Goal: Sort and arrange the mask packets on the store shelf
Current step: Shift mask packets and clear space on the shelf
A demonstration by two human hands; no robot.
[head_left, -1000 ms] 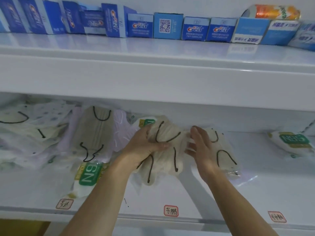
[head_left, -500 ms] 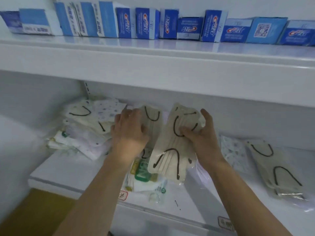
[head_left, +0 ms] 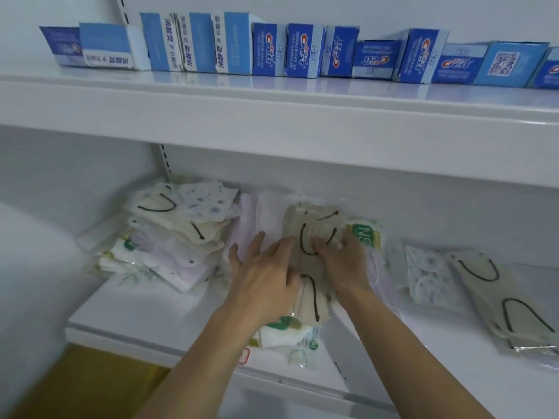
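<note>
Two hands at work on the lower shelf (head_left: pixel 151 313), over a beige mask packet (head_left: pixel 311 237) with black ear loops, lying on top of a small stack near the shelf middle. Left hand (head_left: pixel 266 276) spread flat, fingers straight, pressing on the packet's left side and the pale packets beside it. Right hand (head_left: pixel 344 261) resting on the packet's right edge, fingers lightly bent over it; whether pinching or only pressing, cannot tell. Beneath the stack, a green-and-white packet (head_left: pixel 281 328) at the shelf front, and another green-printed packet (head_left: pixel 366 234) just behind the right hand.

To the left, an untidy pile of packets (head_left: pixel 175 237), mixed beige, dotted and lilac, touching the shelf's back corner. To the right, well apart from the hands, a dotted packet (head_left: pixel 429 276) and a second beige packet (head_left: pixel 502 300), both lying flat. On the upper shelf (head_left: pixel 272 116), a row of blue toothpaste boxes (head_left: pixel 302 49).

Handling, as a judgement: light, thin, limp packets in glossy film, likely slippery against one another and prone to sliding off a stack. Best held by both long edges, or pinched at a short end with the other hand flat on top. No crush risk of note. Sorting appears partly done, with the left pile not yet squared.
</note>
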